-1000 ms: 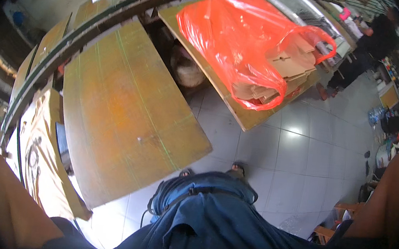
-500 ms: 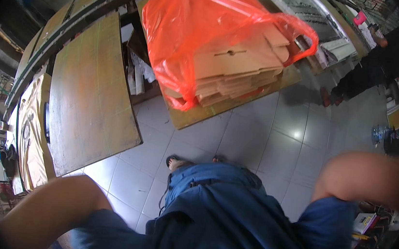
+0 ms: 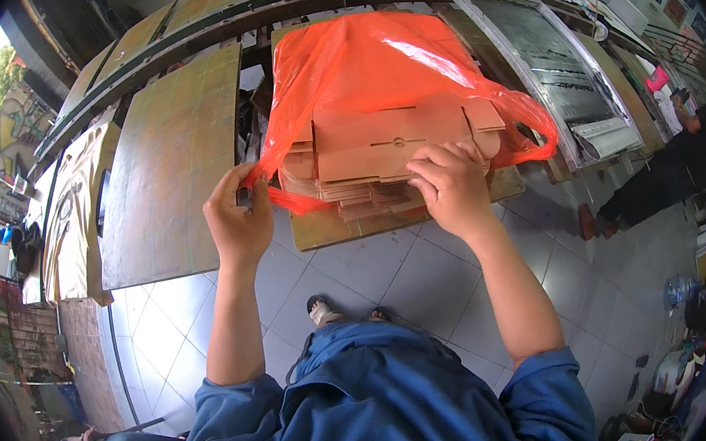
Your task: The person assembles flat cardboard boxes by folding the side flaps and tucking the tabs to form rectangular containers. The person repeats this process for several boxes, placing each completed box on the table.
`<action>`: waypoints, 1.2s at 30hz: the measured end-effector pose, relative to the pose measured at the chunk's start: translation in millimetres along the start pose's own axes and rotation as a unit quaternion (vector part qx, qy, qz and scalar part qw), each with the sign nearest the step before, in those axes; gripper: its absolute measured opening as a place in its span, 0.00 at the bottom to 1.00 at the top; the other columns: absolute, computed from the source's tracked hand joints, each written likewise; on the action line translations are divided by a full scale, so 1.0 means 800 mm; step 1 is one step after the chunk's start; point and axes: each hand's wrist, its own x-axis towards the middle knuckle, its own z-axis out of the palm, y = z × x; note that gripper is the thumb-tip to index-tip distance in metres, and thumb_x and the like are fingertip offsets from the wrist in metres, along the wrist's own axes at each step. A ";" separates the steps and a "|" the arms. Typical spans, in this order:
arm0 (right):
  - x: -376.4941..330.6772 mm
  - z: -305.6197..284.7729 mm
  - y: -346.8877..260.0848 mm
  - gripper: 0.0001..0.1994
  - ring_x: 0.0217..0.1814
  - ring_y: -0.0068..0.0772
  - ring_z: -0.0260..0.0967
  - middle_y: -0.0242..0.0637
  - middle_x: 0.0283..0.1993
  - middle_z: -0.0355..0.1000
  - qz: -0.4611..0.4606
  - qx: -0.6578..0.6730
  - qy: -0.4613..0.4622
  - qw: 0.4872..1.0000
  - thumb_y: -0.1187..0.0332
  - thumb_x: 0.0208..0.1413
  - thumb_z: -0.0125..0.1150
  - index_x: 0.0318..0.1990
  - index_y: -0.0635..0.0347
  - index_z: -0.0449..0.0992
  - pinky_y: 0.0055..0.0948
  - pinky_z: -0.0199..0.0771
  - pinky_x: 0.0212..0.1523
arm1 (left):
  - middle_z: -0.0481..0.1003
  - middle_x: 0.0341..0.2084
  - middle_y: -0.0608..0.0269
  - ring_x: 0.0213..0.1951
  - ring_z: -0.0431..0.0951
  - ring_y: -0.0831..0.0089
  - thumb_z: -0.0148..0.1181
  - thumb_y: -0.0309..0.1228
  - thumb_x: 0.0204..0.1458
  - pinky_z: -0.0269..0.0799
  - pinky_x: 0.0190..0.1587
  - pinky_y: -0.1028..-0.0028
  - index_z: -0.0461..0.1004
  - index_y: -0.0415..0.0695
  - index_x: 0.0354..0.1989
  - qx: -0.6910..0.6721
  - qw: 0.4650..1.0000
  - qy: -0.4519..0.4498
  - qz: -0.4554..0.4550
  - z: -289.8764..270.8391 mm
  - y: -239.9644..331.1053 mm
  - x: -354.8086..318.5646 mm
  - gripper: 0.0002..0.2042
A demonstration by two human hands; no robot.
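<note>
A red plastic bag (image 3: 370, 59) lies on a wooden board, its mouth turned toward me. Inside it is a stack of flat brown cardboard pieces (image 3: 356, 148) with cut slots, their near edges sticking out. My left hand (image 3: 237, 217) is closed on the bag's left handle, beside the stack. Over the near right part of the cardboard is my right hand (image 3: 455, 188), fingers bent and loosely apart, thumb near the front edge. Whether its fingertips touch the cardboard is hard to tell. The bag's right handle (image 3: 538, 137) stands up as a loop beyond that hand.
The supporting board (image 3: 343, 237) juts over the tiled floor (image 3: 356, 272). Another wooden board (image 3: 173, 167) lies to the left, with cream cloth (image 3: 79, 209) beyond it. A framed screen (image 3: 549, 69) rests at the back right. Near it stands a person in dark trousers (image 3: 664, 171).
Both hands have come up from low at the sides to the bag. The left has taken hold of its handle. The bag's left side is drawn toward me, and the view has shifted.
</note>
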 end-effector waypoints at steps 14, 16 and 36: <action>-0.057 -0.033 -0.016 0.08 0.32 0.29 0.66 0.25 0.28 0.69 -0.062 -0.043 0.186 0.980 0.76 0.38 0.64 0.26 0.52 0.73 0.31 0.57 0.39 | 0.77 0.25 0.63 0.28 0.74 0.78 0.57 0.22 0.49 0.68 0.35 0.77 0.76 0.37 0.34 -0.061 0.997 0.006 -0.049 0.007 -0.010 -0.004 0.05; -0.050 -0.013 -0.011 0.08 0.31 0.28 0.65 0.25 0.26 0.67 -0.059 -0.045 0.206 0.976 0.76 0.38 0.64 0.25 0.52 0.72 0.30 0.56 0.38 | 0.77 0.25 0.63 0.28 0.73 0.78 0.57 0.22 0.50 0.67 0.34 0.77 0.76 0.36 0.34 -0.058 0.997 0.000 -0.056 0.011 -0.009 -0.003 0.05; -0.085 -0.053 -0.068 0.07 0.35 0.31 0.71 0.30 0.36 0.76 -0.041 0.013 0.229 0.972 0.75 0.42 0.65 0.28 0.54 0.72 0.40 0.60 0.53 | 0.72 0.25 0.68 0.25 0.65 0.86 0.60 0.25 0.52 0.58 0.26 0.84 0.73 0.36 0.37 -0.023 0.995 0.091 0.028 0.007 -0.024 -0.008 0.07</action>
